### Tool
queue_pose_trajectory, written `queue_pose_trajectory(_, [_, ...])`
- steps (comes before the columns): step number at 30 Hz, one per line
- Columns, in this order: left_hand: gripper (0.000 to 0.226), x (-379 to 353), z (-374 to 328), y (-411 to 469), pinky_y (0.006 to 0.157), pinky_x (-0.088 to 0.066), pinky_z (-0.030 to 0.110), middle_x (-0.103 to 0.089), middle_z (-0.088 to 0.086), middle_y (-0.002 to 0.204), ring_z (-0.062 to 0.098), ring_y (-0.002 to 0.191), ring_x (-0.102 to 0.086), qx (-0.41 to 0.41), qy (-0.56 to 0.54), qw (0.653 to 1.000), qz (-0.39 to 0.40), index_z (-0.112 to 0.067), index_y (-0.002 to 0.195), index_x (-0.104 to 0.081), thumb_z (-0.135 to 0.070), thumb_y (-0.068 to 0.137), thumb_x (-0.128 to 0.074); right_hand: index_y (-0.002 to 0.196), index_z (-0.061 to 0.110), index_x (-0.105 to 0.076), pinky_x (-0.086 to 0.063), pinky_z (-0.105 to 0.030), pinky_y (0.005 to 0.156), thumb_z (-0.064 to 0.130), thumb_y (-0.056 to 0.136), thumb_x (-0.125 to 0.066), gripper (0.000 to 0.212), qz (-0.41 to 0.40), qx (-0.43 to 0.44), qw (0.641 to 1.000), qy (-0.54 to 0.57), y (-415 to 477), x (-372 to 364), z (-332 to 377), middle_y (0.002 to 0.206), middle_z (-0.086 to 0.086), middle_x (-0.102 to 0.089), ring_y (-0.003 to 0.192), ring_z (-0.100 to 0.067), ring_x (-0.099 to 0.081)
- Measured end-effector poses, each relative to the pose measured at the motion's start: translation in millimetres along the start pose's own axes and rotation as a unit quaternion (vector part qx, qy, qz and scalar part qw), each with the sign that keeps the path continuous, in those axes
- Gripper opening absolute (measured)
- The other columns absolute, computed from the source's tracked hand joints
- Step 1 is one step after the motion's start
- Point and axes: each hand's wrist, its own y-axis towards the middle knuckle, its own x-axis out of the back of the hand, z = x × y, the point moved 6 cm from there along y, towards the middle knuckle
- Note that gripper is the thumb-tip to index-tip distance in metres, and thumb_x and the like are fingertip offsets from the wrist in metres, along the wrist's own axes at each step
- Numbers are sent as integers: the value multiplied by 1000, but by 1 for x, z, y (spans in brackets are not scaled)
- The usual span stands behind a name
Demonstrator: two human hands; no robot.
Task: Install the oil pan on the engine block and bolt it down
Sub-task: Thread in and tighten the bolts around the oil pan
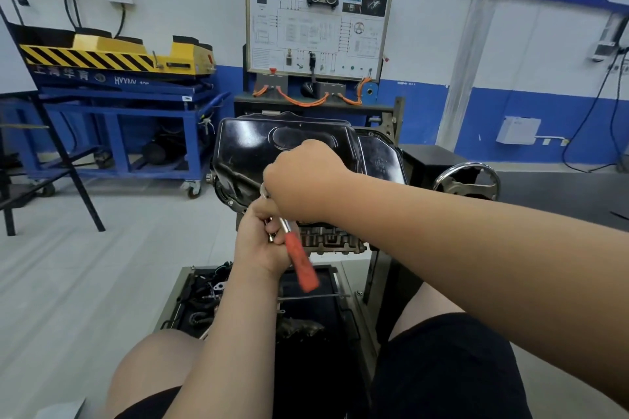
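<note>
Grey floor tiles and a blue-banded white wall frame the workshop where we sit, knees in black shorts at the bottom of the view.

Just ahead of our knees lies a low tray (183, 286) holding dark loose parts. Above it, our left hand (262, 241) wraps around the wrench (301, 262), fingers curled on the metal shaft just above the orange grip. Our right hand (303, 180) is a closed fist over the wrench's head end. What lies under the palm is hidden from us.

Behind the hands, the engine block (330, 236) sits on its stand. The black oil pan (258, 143) is already seated on top of it, bottom facing us, and the wrench works at its near edge.

We judge the pan to be pressed steel, stiff but thin-walled and fairly heavy. Its glossy skin may be slick with oil. If we had to shift it, we would take it by both long sides at the flat rim, not by the smooth belly. The rim bolts look small, so they likely want steady, moderate pulls.

To the right stands a chromed handwheel (466, 180). Farther back, a wiring board (318, 20) and a blue cart (119, 102) line the wall.
</note>
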Motion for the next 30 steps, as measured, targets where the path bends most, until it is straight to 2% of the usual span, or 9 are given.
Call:
queue_pose_trajectory(3, [43,-6,4,2,30,-13,15,-33,-11,40,4,30,-24,32,-12,999,-7,-20,49,-48,-24,91,-51,93,16,-54,-32,-32,71,29,96,-42,18,-57,44,997,-38,2,4,3,90,1,-59,86,-22,-52])
queue_pose_trajectory(6, [37,-9,12,3,28,-13,16,-34,-12,43,4,31,-24,62,-1,998,-31,-21,55,-47,-37,86,-60,110,15,-53,-35,-34,83,15,94,-42,20,-67,111,988,-78,0,3,0,111,-3,-55,106,-24,-47])
queue_pose_trajectory(10, [46,-6,13,2,28,-14,16,-35,-12,45,4,32,-24,43,35,998,-7,-22,51,-50,-46,91,-54,90,20,-56,-30,-33,77,29,94,-42,18,-24,77,994,-78,1,0,-3,86,5,-58,85,-20,-52])
queue_pose_trajectory(13, [36,-2,10,1,28,-17,15,-36,-13,46,3,31,-25,39,23,999,-17,-21,58,-53,-23,93,-48,62,23,-45,-34,-34,70,51,94,-36,44,60,-8,998,-9,0,-9,-12,62,6,-46,55,-13,-38])
queue_pose_trajectory(15, [29,-2,10,0,29,-15,14,-34,-12,44,4,31,-25,43,0,999,-17,-22,60,-49,-17,89,-51,65,21,-46,-33,-32,68,47,95,-38,40,31,9,999,-13,0,-7,-8,73,4,-54,61,-14,-42])
queue_pose_trajectory(19, [33,-8,15,0,28,-13,15,-36,-11,43,4,31,-24,62,-16,998,-18,-21,56,-50,-31,87,-60,108,14,-54,-34,-32,82,15,95,-39,20,-72,125,986,-85,-5,-3,-3,110,-2,-57,104,-22,-47])
queue_pose_trajectory(23, [34,-8,15,-1,30,-11,15,-35,-12,45,4,32,-23,40,20,999,3,-23,55,-51,-36,85,-59,96,17,-55,-33,-33,80,28,94,-41,18,-41,82,994,-67,-2,-5,-6,96,0,-62,92,-22,-53])
queue_pose_trajectory(27, [30,-5,8,-2,27,-17,14,-36,-13,44,3,31,-27,19,19,1000,-8,-21,59,-49,-15,88,-50,60,21,-43,-29,-33,67,50,94,-36,46,42,-44,998,16,-3,-14,-17,63,3,-50,55,-15,-40])
queue_pose_trajectory(30, [35,-8,10,-2,28,-13,15,-36,-11,44,5,31,-24,28,8,999,-18,-21,58,-47,-22,93,-51,91,16,-57,-32,-33,72,26,96,-38,22,-48,32,997,-55,-2,-6,-8,94,-1,-61,88,-21,-51])
